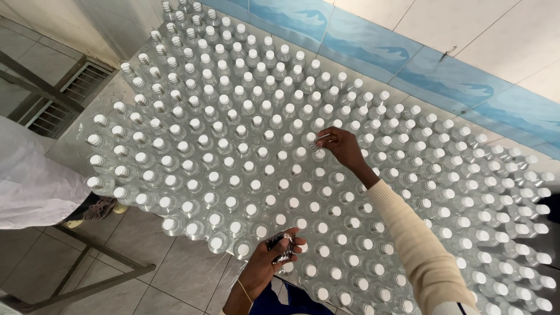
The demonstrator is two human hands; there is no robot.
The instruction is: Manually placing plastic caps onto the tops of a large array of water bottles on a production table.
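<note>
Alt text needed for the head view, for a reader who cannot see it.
A right hand reaches over a dense field of clear white-capped bottles, fingertips at one cap, while the left hand holds a small bundle of clear bands near the front edge.

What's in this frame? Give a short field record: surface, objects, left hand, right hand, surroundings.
surface: large flat table by a tiled wall with a blue band
objects: clear plastic bottles with white screw caps, upright, packed in dense rows
left hand: left hand at the near edge, closed around a small bunch of clear shiny bits; kind unclear
right hand: right hand reaching over the rows, fingertips pinching something small at a cap
surroundings: tiled floor, another person's white garment at left
</note>
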